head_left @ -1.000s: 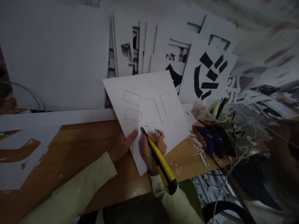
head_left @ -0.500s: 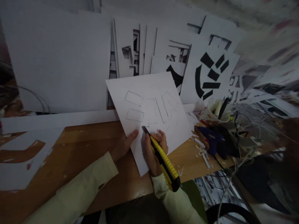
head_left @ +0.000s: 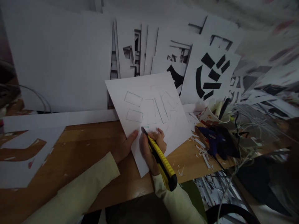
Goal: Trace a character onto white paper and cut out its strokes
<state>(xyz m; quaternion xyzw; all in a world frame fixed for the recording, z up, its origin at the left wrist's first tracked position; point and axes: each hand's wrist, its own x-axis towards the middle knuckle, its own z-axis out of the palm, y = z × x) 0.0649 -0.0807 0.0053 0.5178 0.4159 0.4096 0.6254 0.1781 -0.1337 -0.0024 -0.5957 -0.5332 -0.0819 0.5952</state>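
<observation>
A white sheet (head_left: 177, 124) with outlined rectangles and strips lies tilted over the wooden table's front part. My right hand (head_left: 151, 152) is wrapped round a yellow and black utility knife (head_left: 162, 158), whose tip touches or hovers just over the sheet below the drawn shapes. The knife's thick end points toward me. At the sheet's lower left edge, my left hand (head_left: 126, 144) has its thumb on top of the paper; its other fingers are hidden beneath, so the sheet is pinched there.
Upright white boards (head_left: 63, 62) and cut-out sheets stand behind. On the right are a cup of tools (head_left: 207, 115), a blue glue gun (head_left: 212, 138), cables and paper scraps (head_left: 202, 152). A cut sheet (head_left: 16, 174) lies at left.
The knife and my right hand have shifted slightly left, and the knife's rear end has swung a little left. My left hand keeps its place on the sheet.
</observation>
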